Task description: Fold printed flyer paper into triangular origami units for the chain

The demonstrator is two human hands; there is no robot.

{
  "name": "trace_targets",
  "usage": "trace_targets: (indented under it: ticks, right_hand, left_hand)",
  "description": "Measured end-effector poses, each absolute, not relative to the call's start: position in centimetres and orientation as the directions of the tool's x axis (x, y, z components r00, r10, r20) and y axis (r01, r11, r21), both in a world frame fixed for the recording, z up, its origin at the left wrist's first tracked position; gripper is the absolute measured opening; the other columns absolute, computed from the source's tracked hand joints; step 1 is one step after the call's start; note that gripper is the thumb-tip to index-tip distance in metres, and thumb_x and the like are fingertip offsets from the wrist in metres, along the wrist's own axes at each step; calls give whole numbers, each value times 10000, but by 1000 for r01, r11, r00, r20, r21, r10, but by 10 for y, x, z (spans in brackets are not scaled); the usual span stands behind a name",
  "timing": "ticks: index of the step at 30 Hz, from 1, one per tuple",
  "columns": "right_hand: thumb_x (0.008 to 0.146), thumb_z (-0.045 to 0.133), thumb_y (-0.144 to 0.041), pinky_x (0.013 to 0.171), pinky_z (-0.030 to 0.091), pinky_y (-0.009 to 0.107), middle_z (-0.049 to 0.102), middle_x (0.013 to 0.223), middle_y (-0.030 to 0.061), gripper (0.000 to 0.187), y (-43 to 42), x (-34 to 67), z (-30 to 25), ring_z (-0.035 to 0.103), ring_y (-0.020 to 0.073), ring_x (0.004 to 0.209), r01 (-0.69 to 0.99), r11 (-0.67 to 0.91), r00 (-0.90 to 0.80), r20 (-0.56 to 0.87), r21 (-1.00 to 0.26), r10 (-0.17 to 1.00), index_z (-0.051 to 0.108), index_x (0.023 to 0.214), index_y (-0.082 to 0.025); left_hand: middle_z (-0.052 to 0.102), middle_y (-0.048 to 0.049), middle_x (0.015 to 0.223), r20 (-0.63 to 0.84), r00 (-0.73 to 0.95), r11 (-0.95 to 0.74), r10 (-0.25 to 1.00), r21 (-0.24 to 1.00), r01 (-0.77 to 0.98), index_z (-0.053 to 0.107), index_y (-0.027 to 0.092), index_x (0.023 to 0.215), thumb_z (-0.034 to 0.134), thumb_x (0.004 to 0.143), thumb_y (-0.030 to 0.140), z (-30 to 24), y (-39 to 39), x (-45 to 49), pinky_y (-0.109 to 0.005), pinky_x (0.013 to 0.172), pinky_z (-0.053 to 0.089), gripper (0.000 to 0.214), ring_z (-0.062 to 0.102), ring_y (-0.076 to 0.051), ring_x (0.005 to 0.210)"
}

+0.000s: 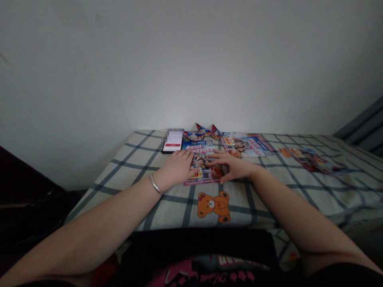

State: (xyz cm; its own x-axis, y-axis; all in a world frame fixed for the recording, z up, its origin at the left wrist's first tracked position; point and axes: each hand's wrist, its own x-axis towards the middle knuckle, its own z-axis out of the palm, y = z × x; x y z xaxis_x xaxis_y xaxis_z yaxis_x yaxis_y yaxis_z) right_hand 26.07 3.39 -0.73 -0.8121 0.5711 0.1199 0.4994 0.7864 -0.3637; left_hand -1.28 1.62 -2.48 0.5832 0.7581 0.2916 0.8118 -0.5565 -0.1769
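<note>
Leaflet (202,162): likely light, easily creased; hold by edges.
Left hand (178,169): fingers outstretched, gripping nothing.
Right hand (237,166): fingers spread, empty.

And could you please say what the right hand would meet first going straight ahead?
Probably the left hand, across the flyer from it, though depth is hard to judge.

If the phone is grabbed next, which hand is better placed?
Probably the left hand: it lies just short of the phone; the right hand is farther off, at the right side of the flyer.
</note>
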Motion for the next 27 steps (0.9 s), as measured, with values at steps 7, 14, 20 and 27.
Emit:
trace_targets:
  ticks: [7,14,20,27]
  right_hand:
    - [714,772,-284,1186,198,505,366,1545,92,704,24,258,-2,333,262,1418,485,822,-840,103,-300,533,532,1375,-266]
    - [737,712,-237,1165,271,478,410,1514,101,697,21,258,-2,374,243,1394,481,827,-837,128,-291,531,499,1401,-249]
    - [704,720,-222,1172,255,501,387,1528,104,725,18,253,-1,325,274,1420,495,816,-834,100,-299,543,504,1395,-243]
    - [695,685,-187,1159,290,497,412,1501,135,735,12,247,5,348,283,1403,511,820,-835,80,-257,545,487,1403,-203]
  left_hand:
    - [506,-214,1403,283,589,-552,757,-206,808,497,42,1357,361,963,562,-23,17,-12,-453,1071,310,667,458,-337,1301]
    - [531,-218,1371,301,600,-571,742,-186,799,520,47,1326,381,955,561,-20,16,-12,-447,1059,334,649,477,-333,1281]
    - [520,-209,1388,281,598,-566,751,-193,801,525,58,1325,383,954,563,-16,15,-12,-454,1066,337,643,473,-336,1287]
    - [491,-193,1420,225,619,-599,752,-155,785,471,172,1407,403,899,669,-13,17,-15,-488,1056,328,714,435,-364,1319]
